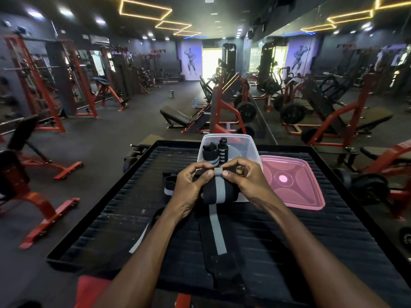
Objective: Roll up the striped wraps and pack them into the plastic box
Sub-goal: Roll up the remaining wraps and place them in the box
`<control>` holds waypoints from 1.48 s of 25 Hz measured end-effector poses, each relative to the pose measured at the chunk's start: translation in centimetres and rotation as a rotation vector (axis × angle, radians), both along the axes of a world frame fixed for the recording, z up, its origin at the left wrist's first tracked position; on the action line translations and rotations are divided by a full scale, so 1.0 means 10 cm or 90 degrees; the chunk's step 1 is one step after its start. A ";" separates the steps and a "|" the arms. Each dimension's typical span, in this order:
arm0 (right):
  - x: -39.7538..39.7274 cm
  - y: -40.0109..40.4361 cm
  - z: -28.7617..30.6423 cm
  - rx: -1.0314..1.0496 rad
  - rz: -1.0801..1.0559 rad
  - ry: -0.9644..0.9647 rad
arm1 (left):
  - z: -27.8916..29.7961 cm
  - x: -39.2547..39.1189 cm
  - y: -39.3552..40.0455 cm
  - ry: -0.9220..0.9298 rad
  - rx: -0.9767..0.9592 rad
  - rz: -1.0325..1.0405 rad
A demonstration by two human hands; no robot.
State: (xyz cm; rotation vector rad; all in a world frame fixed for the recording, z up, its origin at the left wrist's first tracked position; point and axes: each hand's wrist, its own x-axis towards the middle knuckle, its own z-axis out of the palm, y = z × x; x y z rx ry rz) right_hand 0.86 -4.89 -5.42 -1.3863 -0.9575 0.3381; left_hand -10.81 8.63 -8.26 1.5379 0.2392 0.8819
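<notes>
Striped wrap (pixel 214 192) half-rolled; left hand (pixel 189 185), right hand (pixel 244 181) pinching its roll.

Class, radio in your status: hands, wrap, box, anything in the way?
Left hand and right hand both pinch the striped wrap, partly rolled. Plastic box open, two rolls inside. Pink lid alongside, not blocking.

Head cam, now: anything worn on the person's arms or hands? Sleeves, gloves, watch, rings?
Nothing visible. The left hand and right hand are bare: no gloves, rings or tape. Both forearms are bare up to the frame's lower edge, with no sleeve, watch or band in view.
</notes>
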 end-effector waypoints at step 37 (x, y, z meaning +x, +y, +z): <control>-0.12 0.10 0.02 -0.001 -0.059 -0.131 | -0.02 -0.18 0.00 -0.027 -0.132 -0.080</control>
